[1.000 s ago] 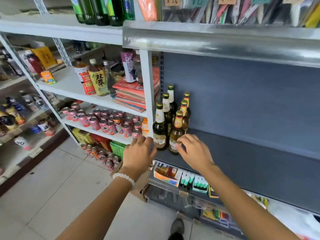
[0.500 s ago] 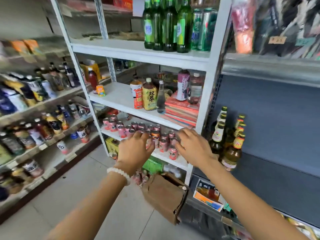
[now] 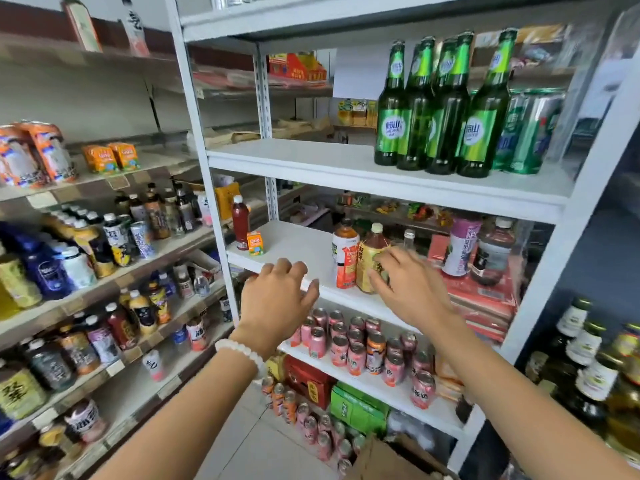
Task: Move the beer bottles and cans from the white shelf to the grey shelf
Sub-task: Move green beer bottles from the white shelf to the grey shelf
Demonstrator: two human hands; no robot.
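four green beer bottles (image 3: 440, 109) stand upright in a tight row on the white shelf (image 3: 346, 161), above and to the right of both hands, with green beer cans (image 3: 526, 129) packed just right of them against the upright. both hands empty, raised mid-air at the level of the shelf board below, likely heading up for the next pick. left hand (image 3: 277, 303) loose, fingers half curled, grasping nothing, hovering at the board's front edge. right hand (image 3: 412, 292) open, fingers spread, in front of a yellow tea bottle (image 3: 369, 261); contact hard to tell with the motion blur, probably just passing. grey shelf (image 3: 602, 258) sits far right of the right hand; brown-glass beer bottles (image 3: 588, 355) already grouped at its left end, near the white post, so arrivals stack from that corner. below the hands, pink drink cans (image 3: 356, 348) fill a lower board. red book stack (image 3: 485, 299) right of the right hand holds a purple-label bottle (image 3: 462, 244). bead bracelet (image 3: 242, 355) on left wrist.
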